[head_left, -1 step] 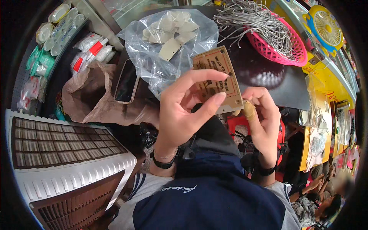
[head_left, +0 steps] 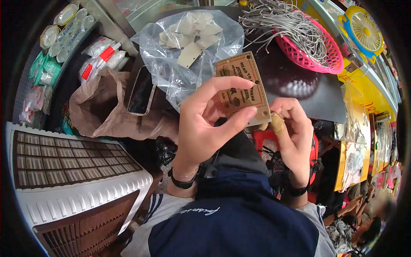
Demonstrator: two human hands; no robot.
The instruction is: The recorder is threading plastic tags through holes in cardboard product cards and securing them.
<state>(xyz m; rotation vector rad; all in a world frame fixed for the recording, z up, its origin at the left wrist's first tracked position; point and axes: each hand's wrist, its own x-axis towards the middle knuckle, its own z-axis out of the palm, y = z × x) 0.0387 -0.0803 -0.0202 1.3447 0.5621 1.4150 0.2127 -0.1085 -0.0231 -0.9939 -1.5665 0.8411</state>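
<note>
A tan rectangular card (head_left: 244,70) with dark print and small holes near its edges is tilted in front of me. My left hand (head_left: 207,115) grips it, index finger and thumb lying across the printed face. Close to the card's lower right corner is my right hand (head_left: 293,130), fingers curled inward. Tan wraps cover its thumb tip and a fingertip. What the right fingers pinch, if anything, is hidden. Beyond the card, a clear plastic bag (head_left: 152,47) lies on the dark table (head_left: 317,100), with several pale cards (head_left: 189,55) on it.
A pink basket (head_left: 336,64) of grey wires (head_left: 295,30) stands at the far right, near a blue-and-yellow fan (head_left: 366,32). Left of my hands are a phone (head_left: 141,92) and an open brown bag (head_left: 100,103). A white slatted appliance (head_left: 85,188) fills the lower left.
My left thumb has slid slightly to the right on the card, and the card has shifted very slightly. The right hand is almost still.
</note>
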